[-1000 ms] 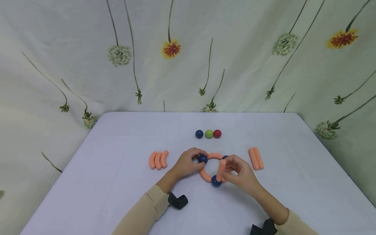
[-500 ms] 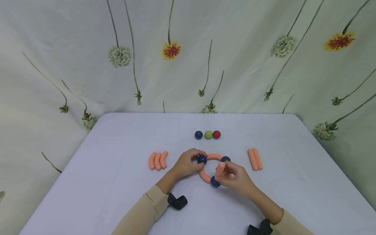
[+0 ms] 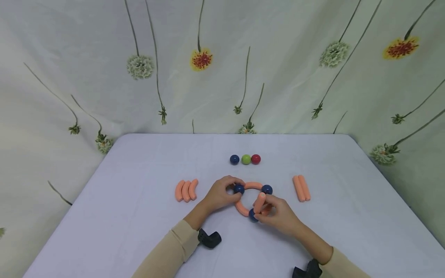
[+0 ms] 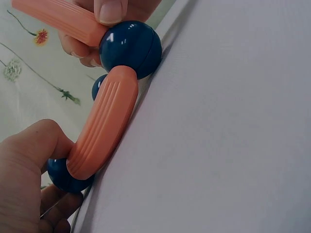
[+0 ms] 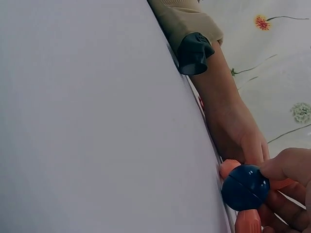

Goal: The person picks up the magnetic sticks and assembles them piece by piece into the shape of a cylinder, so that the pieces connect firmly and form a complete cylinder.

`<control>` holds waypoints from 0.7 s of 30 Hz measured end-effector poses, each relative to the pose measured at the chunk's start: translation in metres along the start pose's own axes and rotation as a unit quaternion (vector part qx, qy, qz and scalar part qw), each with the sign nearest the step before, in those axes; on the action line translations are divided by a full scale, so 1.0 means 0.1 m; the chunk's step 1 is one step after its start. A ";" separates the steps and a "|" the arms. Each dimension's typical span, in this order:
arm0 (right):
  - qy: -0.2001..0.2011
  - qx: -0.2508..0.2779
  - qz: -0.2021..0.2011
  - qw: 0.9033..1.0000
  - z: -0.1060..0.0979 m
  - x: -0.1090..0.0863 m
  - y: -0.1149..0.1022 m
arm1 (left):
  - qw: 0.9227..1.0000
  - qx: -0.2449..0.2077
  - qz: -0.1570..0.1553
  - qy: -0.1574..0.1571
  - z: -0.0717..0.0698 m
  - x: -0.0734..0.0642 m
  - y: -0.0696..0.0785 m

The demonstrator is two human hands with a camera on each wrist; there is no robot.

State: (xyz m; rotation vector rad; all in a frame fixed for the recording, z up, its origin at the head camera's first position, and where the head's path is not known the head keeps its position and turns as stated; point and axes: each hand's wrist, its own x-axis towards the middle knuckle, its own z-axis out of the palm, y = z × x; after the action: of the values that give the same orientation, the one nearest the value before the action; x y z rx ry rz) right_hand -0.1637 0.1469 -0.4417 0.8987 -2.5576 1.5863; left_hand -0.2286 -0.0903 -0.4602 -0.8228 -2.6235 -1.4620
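On the table, curved orange rods (image 3: pixel 242 209) and dark blue balls form a ring. My left hand (image 3: pixel 220 193) grips the ring's left blue ball (image 3: pixel 238 189) between thumb and fingers. A straight orange rod (image 3: pixel 259 203) stands up from the front blue ball (image 4: pixel 130 50), its lower end against the ball. My right hand (image 3: pixel 282 217) pinches this rod low down, and its thumb touches the ball in the left wrist view. The back right blue ball (image 3: pixel 267 189) is free of both hands. Right fingers partly hide the ring's right curved rod.
Three loose curved rods (image 3: pixel 186 190) lie to the left. Two straight rods (image 3: pixel 301 188) lie side by side at the right. Behind the ring sit a blue ball (image 3: pixel 234 159), a green ball (image 3: pixel 246 159) and a red ball (image 3: pixel 255 159). A flowered cloth hangs behind the table.
My right hand has shifted slightly left and down, bringing the straight rod over the front ball and uncovering the back right ball. My left hand keeps its grip in place.
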 end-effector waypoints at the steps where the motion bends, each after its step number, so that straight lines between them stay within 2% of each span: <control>1: 0.002 0.000 -0.001 1.000 0.01 0.00 0.00 | 1.000 0.001 0.000 0.001 0.00 0.00 0.00; 13: 0.006 0.016 -0.008 1.000 0.06 0.02 -0.01 | 1.000 0.024 -0.005 0.009 0.00 0.00 0.01; 17: 0.007 0.015 -0.004 1.000 0.07 0.02 -0.02 | 0.998 0.044 -0.020 0.029 0.01 0.01 0.01; 21: 0.012 0.000 -0.004 1.000 0.10 0.01 -0.04 | 0.997 0.047 -0.040 0.055 0.02 0.02 0.01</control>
State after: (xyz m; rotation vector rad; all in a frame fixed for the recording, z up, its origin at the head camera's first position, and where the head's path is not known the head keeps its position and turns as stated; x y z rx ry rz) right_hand -0.1599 0.1369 -0.4430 0.8842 -2.5348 1.5841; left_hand -0.2294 -0.0870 -0.4601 -0.6176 -2.6477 -1.3470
